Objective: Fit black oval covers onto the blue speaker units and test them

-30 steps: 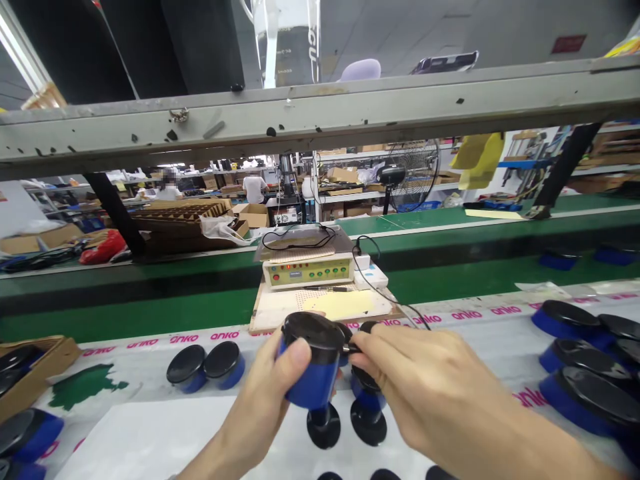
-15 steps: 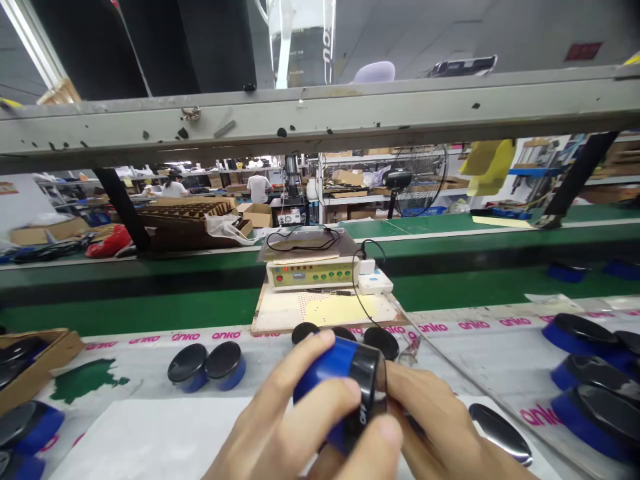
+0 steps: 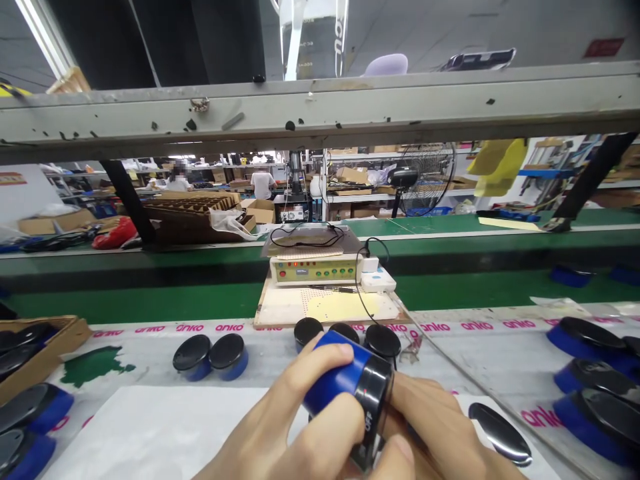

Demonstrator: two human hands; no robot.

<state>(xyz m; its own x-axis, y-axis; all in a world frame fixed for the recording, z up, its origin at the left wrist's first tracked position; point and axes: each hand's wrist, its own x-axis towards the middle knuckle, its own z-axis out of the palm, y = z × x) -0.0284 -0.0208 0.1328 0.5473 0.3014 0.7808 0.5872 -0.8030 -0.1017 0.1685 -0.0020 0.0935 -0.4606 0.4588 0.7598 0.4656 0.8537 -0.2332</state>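
Note:
My left hand [image 3: 305,420] is closed around a blue and black round device [image 3: 336,377], tilted in front of me, with "OFF" printed on its black band. Against the black end of the device, my right hand [image 3: 435,417] is curled closed. Its fingertips are mostly hidden, so what they grip does not show. A thin black cable [image 3: 367,310] runs from the tester down behind the device, near my right fingers. A glossy black oval piece [image 3: 500,433] lies just right of my right hand.
Behind my hands a tester with green buttons [image 3: 315,272] rests on a board [image 3: 265,310]. Similar blue and black devices [image 3: 229,355] stand left, behind and right [image 3: 595,417]. A cardboard box [image 3: 70,333] holds more. White paper [image 3: 165,427] covers the front; a shelf beam [image 3: 370,107] crosses above.
The device has turned slightly in my left hand, showing more of the "OFF" lettering and a small red spot on the black band. The whole view has shifted a little.

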